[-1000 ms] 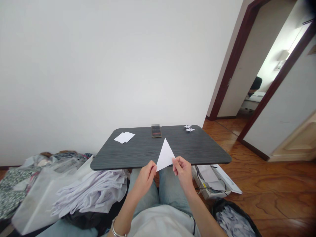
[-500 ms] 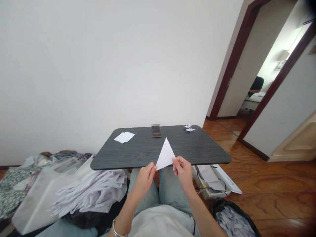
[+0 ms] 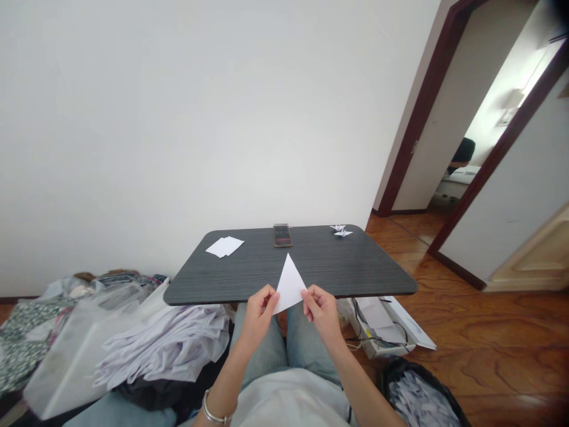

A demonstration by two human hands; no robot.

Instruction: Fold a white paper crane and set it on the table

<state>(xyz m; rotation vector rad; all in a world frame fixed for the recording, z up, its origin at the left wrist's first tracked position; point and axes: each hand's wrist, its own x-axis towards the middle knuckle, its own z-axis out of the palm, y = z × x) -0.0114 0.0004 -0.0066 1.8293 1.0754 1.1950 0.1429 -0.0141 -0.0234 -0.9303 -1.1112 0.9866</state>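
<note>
A white sheet of paper folded into a triangle point(image 3: 290, 286) is held between my two hands at the front edge of the dark table point(image 3: 249, 279), its point facing away from me. My left hand point(image 3: 261, 308) pinches its left edge near the lower corner, thumb on top. On the other side, my right hand point(image 3: 320, 308) pinches the right edge between thumb and fingers. Farther back on the table lie white paper sheets point(image 3: 224, 246) at the left and small folded paper cranes point(image 3: 342, 232) at the right.
A small dark, clear-edged object point(image 3: 282, 235) stands at the table's back middle. Piled white cloth point(image 3: 164, 347) and bags are to the left. On the right floor are a box with cables point(image 3: 384, 332) and a black bag of paper scraps point(image 3: 422, 397).
The paper triangle has shifted left and slightly toward me. My left hand has moved its pinch up along the left edge, and my right hand has come left with the paper.
</note>
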